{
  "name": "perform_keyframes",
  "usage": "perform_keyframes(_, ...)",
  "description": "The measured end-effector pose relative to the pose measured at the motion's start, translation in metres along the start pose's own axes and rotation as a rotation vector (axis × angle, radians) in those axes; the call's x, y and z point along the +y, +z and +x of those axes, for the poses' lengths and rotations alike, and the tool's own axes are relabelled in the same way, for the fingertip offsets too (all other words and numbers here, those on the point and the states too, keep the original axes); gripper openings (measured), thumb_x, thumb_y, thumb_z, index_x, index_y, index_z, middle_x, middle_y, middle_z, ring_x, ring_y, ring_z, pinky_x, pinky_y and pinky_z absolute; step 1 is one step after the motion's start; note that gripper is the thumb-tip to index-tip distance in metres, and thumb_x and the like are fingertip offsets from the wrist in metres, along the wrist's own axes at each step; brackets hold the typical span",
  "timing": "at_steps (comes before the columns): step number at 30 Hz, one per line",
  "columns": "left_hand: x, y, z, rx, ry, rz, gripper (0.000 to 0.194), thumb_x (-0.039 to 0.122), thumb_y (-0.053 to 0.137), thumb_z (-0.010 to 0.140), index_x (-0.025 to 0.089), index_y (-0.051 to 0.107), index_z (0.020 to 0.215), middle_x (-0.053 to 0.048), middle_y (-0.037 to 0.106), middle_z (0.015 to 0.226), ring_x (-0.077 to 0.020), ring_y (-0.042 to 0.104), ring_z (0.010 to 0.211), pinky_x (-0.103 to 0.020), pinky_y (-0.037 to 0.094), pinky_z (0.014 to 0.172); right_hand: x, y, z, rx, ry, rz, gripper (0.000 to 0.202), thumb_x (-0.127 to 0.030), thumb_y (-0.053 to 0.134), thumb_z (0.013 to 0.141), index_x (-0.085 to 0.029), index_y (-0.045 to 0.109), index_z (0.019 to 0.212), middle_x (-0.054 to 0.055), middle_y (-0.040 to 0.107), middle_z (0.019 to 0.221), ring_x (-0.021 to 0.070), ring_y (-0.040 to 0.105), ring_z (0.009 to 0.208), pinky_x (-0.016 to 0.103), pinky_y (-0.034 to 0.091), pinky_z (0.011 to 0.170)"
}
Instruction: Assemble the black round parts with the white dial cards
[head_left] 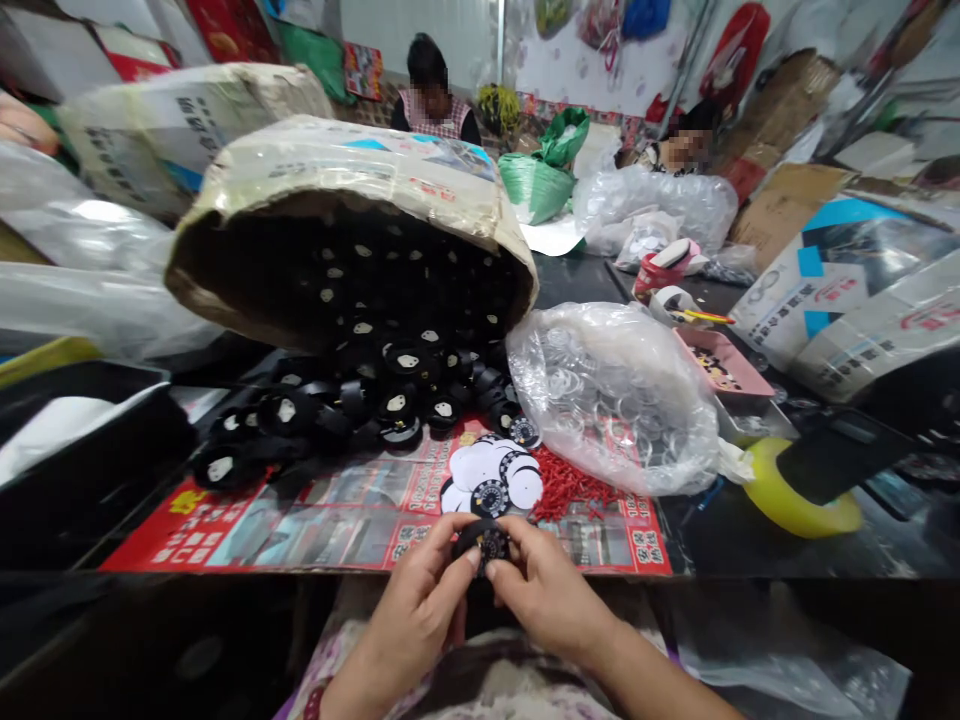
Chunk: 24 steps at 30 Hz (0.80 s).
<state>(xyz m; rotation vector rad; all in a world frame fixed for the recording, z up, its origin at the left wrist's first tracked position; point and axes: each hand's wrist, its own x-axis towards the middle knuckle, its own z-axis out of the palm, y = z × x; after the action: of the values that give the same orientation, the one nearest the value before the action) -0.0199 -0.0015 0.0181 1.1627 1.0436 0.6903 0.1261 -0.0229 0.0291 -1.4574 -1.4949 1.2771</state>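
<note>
Close to the table's front edge, my left hand (430, 578) and my right hand (546, 580) both grip a small black round part with a printed dial face (493, 543). My thumbs press on its front, and my fingers wrap behind it. Just beyond lies a loose pile of round paper dial discs (480, 470), some white side up and some black with white marks. Red plastic bits (574, 487) are heaped to the right of the discs. Behind them, many black round parts (397, 405) with pale centres spill from a big carton (352, 165) lying on its side.
A clear bag of transparent rings (619, 400) sits right of the carton. Past it are a pink tray of small parts (724, 360) and a yellow tape roll (795, 495). A black bin (90, 420) stands at left. Two people sit across the table.
</note>
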Motion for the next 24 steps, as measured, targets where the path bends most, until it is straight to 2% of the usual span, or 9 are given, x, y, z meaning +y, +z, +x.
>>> perform_keyframes(4, -0.006, 0.001, 0.002, -0.035, -0.061, -0.159, 0.038, 0.039, 0.06, 0.08, 0.022, 0.045, 0.112, 0.006, 0.058, 0.052, -0.0064, 0.044, 0.029, -0.014, 0.031, 0.03, 0.006, -0.026, -0.016, -0.07, -0.001, 0.024, 0.015, -0.017, 0.055, 0.079, -0.02, 0.061, 0.092, -0.005, 0.053, 0.064, 0.0104, 0.049, 0.058, 0.02, 0.036, 0.053)
perform_keyframes(5, -0.007, 0.0, 0.002, -0.023, -0.079, -0.216, 0.04, 0.038, 0.06, 0.08, 0.022, 0.044, 0.113, 0.007, 0.057, 0.049, -0.0072, 0.045, 0.029, -0.014, 0.032, 0.03, 0.009, -0.036, -0.019, -0.008, -0.019, -0.033, 0.011, -0.019, 0.055, 0.08, -0.019, 0.063, 0.089, -0.004, 0.056, 0.066, 0.0115, 0.051, 0.061, 0.021, 0.038, 0.057)
perform_keyframes(7, -0.006, -0.002, 0.005, 0.015, -0.111, -0.33, 0.041, 0.035, 0.061, 0.079, 0.021, 0.045, 0.114, 0.008, 0.054, 0.045, -0.0093, 0.048, 0.032, -0.015, 0.036, 0.031, 0.018, -0.059, -0.025, 0.225, -0.049, -0.219, 0.012, -0.021, 0.052, 0.084, -0.018, 0.063, 0.079, 0.0, 0.06, 0.071, 0.0145, 0.053, 0.07, 0.025, 0.04, 0.066)
perform_keyframes(9, -0.002, -0.004, 0.008, 0.045, -0.134, -0.427, 0.039, 0.031, 0.064, 0.077, 0.02, 0.049, 0.111, 0.005, 0.06, 0.053, -0.0106, 0.052, 0.037, -0.016, 0.038, 0.031, 0.031, -0.078, -0.025, 0.42, -0.06, -0.429, 0.016, -0.02, 0.05, 0.084, -0.018, 0.06, 0.073, 0.003, 0.061, 0.075, 0.0175, 0.053, 0.076, 0.029, 0.039, 0.072)
perform_keyframes(12, 0.006, -0.005, 0.015, 0.021, -0.153, -0.511, 0.028, 0.027, 0.063, 0.075, 0.017, 0.053, 0.099, -0.002, 0.067, 0.068, -0.0119, 0.057, 0.04, -0.018, 0.041, 0.031, 0.049, -0.092, -0.02, 0.466, -0.059, -0.668, 0.012, -0.017, 0.051, 0.081, -0.018, 0.057, 0.071, 0.004, 0.058, 0.076, 0.0196, 0.05, 0.078, 0.031, 0.037, 0.073)
perform_keyframes(15, 0.012, -0.004, 0.021, -0.024, -0.144, -0.534, 0.021, 0.027, 0.061, 0.077, 0.015, 0.055, 0.092, -0.004, 0.068, 0.066, -0.012, 0.056, 0.037, -0.019, 0.042, 0.03, 0.054, -0.089, -0.015, 0.485, -0.086, -0.762, 0.014, -0.012, 0.047, 0.081, -0.019, 0.052, 0.069, 0.004, 0.053, 0.073, 0.0198, 0.047, 0.076, 0.032, 0.035, 0.071)
perform_keyframes(19, 0.012, 0.004, 0.023, 0.037, -0.123, -0.623, 0.021, 0.029, 0.06, 0.078, 0.015, 0.055, 0.094, -0.005, 0.07, 0.073, -0.0106, 0.056, 0.037, -0.018, 0.042, 0.03, 0.035, -0.064, -0.016, 0.466, -0.124, -0.501, 0.015, -0.016, 0.041, 0.086, -0.019, 0.048, 0.073, 0.003, 0.051, 0.074, 0.0176, 0.046, 0.073, 0.03, 0.035, 0.068)
perform_keyframes(22, 0.008, 0.012, 0.02, 0.007, -0.126, -0.723, 0.022, 0.031, 0.059, 0.078, 0.016, 0.057, 0.094, -0.006, 0.071, 0.076, -0.0151, 0.063, 0.046, -0.021, 0.047, 0.034, 0.013, -0.033, -0.016, 0.212, -0.027, 0.017, 0.011, -0.026, 0.045, 0.086, -0.02, 0.046, 0.077, -0.002, 0.05, 0.068, 0.013, 0.047, 0.062, 0.025, 0.036, 0.058)
perform_keyframes(24, 0.006, 0.014, 0.017, -0.016, -0.116, -0.774, 0.017, 0.029, 0.059, 0.077, 0.014, 0.059, 0.084, -0.005, 0.069, 0.066, -0.0158, 0.063, 0.046, -0.022, 0.049, 0.037, 0.003, -0.013, -0.012, 0.028, 0.078, 0.369, 0.015, -0.034, 0.051, 0.083, -0.02, 0.045, 0.08, -0.003, 0.052, 0.065, 0.01, 0.044, 0.054, 0.021, 0.033, 0.051)
